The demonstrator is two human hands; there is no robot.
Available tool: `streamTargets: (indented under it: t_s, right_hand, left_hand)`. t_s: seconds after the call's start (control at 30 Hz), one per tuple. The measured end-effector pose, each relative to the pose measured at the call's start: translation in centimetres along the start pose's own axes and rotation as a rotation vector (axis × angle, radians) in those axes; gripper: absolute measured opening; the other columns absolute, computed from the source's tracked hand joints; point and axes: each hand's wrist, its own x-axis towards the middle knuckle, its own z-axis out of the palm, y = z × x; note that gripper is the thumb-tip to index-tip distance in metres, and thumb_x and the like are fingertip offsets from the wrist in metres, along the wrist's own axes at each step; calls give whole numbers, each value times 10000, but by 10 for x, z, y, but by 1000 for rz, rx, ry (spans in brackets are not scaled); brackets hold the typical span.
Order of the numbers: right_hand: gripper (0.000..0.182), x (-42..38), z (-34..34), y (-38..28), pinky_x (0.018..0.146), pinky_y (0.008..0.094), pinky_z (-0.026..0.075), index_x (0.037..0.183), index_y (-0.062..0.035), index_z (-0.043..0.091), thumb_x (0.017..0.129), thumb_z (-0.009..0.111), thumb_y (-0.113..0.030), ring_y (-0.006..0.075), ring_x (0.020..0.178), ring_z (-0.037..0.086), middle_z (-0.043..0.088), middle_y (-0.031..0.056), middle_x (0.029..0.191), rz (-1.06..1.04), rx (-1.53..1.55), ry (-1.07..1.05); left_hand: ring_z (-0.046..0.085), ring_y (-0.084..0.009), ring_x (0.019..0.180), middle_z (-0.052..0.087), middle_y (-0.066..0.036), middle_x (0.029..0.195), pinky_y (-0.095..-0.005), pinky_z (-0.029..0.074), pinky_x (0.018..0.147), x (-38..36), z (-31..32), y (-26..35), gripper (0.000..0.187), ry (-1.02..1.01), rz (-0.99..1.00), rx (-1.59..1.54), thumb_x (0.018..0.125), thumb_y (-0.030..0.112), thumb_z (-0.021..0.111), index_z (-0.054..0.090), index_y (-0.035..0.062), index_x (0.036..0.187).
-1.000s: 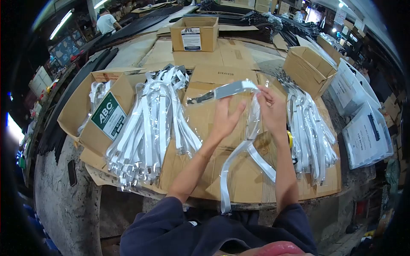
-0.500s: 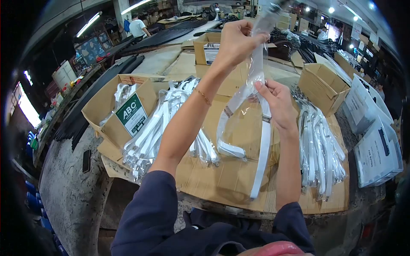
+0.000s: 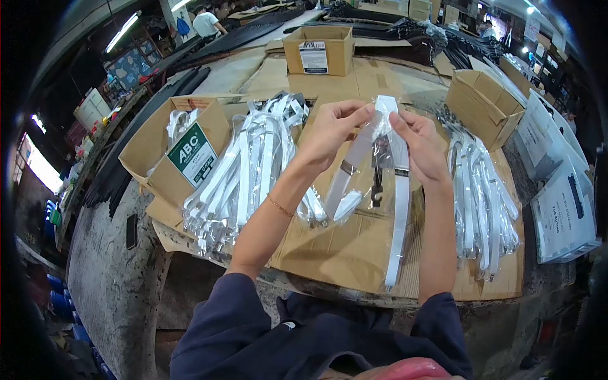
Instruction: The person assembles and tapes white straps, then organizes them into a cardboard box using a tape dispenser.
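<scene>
A pair of white suspenders (image 3: pixel 397 209) hangs from between my two hands over the cardboard. Two straps run down from its folded top, each with a metal slider, and clear plastic film wraps part of it. At its left edge, my left hand (image 3: pixel 332 133) pinches the top with thumb and finger. My right hand (image 3: pixel 423 145) is closed on the other side, thumb on the front. Between the straps dangles a small black hook (image 3: pixel 377 190). Just below my left hand lies a folded white strap end (image 3: pixel 348 206) in plastic.
Plastic-wrapped white straps lie in a left pile (image 3: pixel 244 171) and a right pile (image 3: pixel 478 202). Around them stand a cardboard box with a green ABC label (image 3: pixel 191 155), two more boxes and plastic bins (image 3: pixel 563 215). A phone (image 3: pixel 132 231) lies at left. Another person (image 3: pixel 206 24) is far back.
My left hand has come down from high above to the level of my right hand. The long clear plastic it held up is now lowered, and the black hook shows between the straps.
</scene>
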Motion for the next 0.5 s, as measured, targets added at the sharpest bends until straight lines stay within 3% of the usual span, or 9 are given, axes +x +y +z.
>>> streamTargets:
  t_s: [0.07,0.2,0.27,0.37,0.47,0.5]
  right_hand:
    - [258,2,-1,6,601,207,452,983,37,628,929,544,-201,58,685,557,632,22,820,41,44,25]
    - [271,-2,-4,15,607,209,443,945,33,626,941,523,-218,61,671,542,619,14,800,70,67,71]
    - [271,-7,-4,15,621,208,440,936,33,624,943,519,-216,61,684,542,617,15,803,99,71,58]
    - [257,-9,-6,15,665,217,441,940,35,621,942,519,-201,68,727,547,616,22,816,77,147,63]
    - [252,-13,-12,24,697,232,445,960,38,617,940,519,-193,79,766,556,624,34,843,113,141,16]
    - [239,-16,-12,25,710,235,453,972,41,617,931,533,-180,85,775,564,630,38,858,84,-1,38]
  left_hand:
    - [558,-72,793,634,-23,879,-246,439,725,-3,5,-3,221,29,71,113,847,165,642,633,-20,967]
    - [560,-69,801,636,-37,861,-236,441,724,-8,6,-18,208,29,62,47,835,130,649,634,-19,979]
    - [568,-65,775,639,-42,847,-218,449,679,-18,10,-28,219,103,202,107,828,128,662,635,-25,982]
    - [580,-68,740,646,-48,831,-215,459,645,-35,13,-20,231,76,-1,334,831,135,666,632,-38,980]
    - [592,-74,673,651,-55,768,-214,472,612,-35,11,-33,191,90,31,261,839,118,658,640,-45,936]
    - [596,-75,662,651,-56,746,-211,474,605,-36,12,-34,170,123,45,247,838,102,656,643,-47,917]
